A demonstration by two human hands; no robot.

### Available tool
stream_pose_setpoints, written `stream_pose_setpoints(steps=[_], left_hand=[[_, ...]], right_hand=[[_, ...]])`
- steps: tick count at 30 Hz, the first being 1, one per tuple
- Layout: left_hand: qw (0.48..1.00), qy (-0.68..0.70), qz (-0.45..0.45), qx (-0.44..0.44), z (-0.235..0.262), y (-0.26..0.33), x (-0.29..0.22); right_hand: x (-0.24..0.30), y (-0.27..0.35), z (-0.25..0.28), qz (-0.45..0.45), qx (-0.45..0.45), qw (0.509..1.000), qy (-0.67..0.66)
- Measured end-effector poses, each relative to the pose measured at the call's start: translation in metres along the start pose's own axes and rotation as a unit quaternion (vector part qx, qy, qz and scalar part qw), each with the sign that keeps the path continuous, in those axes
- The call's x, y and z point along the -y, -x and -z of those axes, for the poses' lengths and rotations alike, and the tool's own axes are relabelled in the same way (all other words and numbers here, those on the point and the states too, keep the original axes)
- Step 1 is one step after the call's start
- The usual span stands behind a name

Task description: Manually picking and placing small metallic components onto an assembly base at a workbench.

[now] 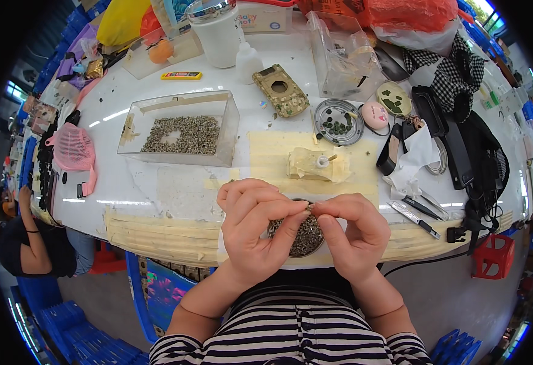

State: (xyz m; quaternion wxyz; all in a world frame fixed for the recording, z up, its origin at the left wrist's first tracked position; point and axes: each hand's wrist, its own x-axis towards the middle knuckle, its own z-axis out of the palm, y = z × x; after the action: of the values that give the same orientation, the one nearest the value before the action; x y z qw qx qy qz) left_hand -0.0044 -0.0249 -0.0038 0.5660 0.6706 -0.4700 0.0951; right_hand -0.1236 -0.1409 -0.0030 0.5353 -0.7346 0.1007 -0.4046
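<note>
My left hand (254, 228) and my right hand (355, 234) meet at the table's front edge, each with thumb and forefinger pinched. Between the fingertips is a tiny greyish-tan piece (310, 208), too small to make out its kind. Right below them stands a round dish (303, 256) filled with many similar small pieces (305, 239), partly hidden by my fingers. Just beyond my hands lies a block wrapped in cream masking tape (303, 165), with a small round part on top. Farther back rests a camouflage-painted model tank hull (288, 100) with a round opening.
A clear plastic box (175, 159) of small pieces sits at left. A round clear tray (318, 132) holds dark green parts. Tweezers (435, 204) and a craft knife (414, 220) lie at right. A white tumbler (216, 39) stands behind; a person (35, 243) sits at far left.
</note>
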Motion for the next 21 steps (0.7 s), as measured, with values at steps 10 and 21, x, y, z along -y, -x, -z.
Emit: stream_pose_setpoints(steps=[10,21], left_hand=[[1.000,0.019,-0.002,0.002,0.0009,-0.0001,0.0001],[1.000,-0.002,-0.012,0.004,-0.0002,0.0000,-0.0016]], right_hand=[[0.0021,-0.0003,-0.0011,-0.017,0.011,1.000,0.008],[0.0003,0.0007,-0.0001,-0.050,0.009,0.998,-0.022]])
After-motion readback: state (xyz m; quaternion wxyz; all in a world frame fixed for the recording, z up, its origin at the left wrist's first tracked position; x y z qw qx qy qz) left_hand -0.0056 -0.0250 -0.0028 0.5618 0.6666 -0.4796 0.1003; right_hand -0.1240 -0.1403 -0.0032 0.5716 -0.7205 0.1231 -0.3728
